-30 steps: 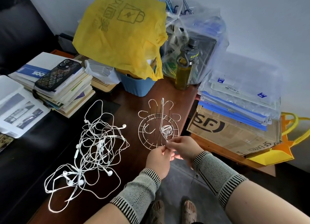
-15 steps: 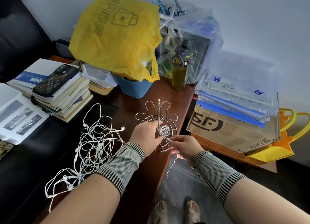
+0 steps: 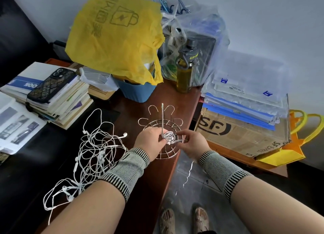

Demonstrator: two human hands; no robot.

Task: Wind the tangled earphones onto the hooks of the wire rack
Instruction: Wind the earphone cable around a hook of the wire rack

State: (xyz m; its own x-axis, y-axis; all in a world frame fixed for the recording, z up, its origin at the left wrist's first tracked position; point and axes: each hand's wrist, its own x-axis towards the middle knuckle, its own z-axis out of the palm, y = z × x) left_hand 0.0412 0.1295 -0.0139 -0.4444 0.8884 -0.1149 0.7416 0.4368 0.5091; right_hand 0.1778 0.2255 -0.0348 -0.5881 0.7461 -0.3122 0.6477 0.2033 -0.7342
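Note:
A round wire rack (image 3: pixel 160 123) with looped hooks and an upright centre post stands near the right edge of the brown table (image 3: pixel 140 109). A small white coil of earphone cable (image 3: pixel 168 135) is wound on a hook at the rack's front. My left hand (image 3: pixel 150 142) grips the rack and presses on that coil. My right hand (image 3: pixel 192 143) pinches the cable's free end just right of the coil, and a loose tail hangs down over the floor. A large tangle of white earphones (image 3: pixel 94 153) lies on the table to the left, partly under my left forearm.
A stack of books with a phone (image 3: pixel 50 85) on top sits at the left. Behind the rack are a blue tub (image 3: pixel 135 91) under a yellow bag (image 3: pixel 115 39), a bottle (image 3: pixel 185 74) and clear bags. A cardboard box (image 3: pixel 240 133) with folders stands right of the table.
My left hand moved up from the table edge onto the rack and now grips it by the coil. My right hand has stayed at the cable's end beside the coil.

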